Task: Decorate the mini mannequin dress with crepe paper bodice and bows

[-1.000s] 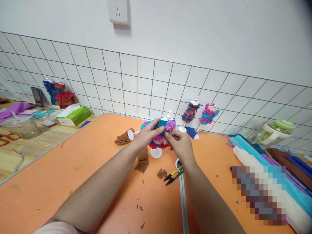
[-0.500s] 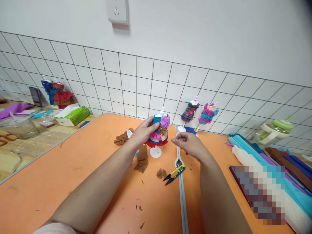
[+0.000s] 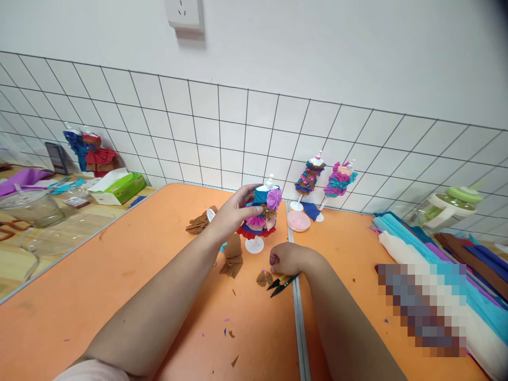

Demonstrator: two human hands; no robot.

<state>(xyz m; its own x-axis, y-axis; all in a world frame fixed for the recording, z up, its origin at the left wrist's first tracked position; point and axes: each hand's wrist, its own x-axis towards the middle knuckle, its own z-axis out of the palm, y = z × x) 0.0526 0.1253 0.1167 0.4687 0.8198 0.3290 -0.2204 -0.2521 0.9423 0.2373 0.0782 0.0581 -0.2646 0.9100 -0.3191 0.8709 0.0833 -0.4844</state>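
Observation:
My left hand (image 3: 234,211) is closed round the left side of a small mannequin (image 3: 261,216) that stands on a white round base. Its crepe-paper dress has a teal top, a purple rosette (image 3: 274,199), a brown bow and blue and red ruffles. My right hand (image 3: 291,258) hovers low over the table with its fingers curled together; what they hold, if anything, is hidden. Beneath it lie thread snips (image 3: 279,287), their handles partly covered. A small pleated brown paper piece (image 3: 264,278) is just left of the snips. Brown crepe paper (image 3: 232,255) lies left of the base.
Two dressed mannequins (image 3: 310,177) and a pink dish (image 3: 298,221) stand at the back right. Crepe-paper rolls (image 3: 432,280) and a green-lidded bottle (image 3: 450,209) are at the right. A tissue pack (image 3: 119,188) is at left. A metal seam (image 3: 299,323) crosses the orange table.
My right hand has moved down and toward me, from beside the mannequin to the snips, uncovering the pink dish. The mannequin has shifted and tilted slightly right in my left hand.

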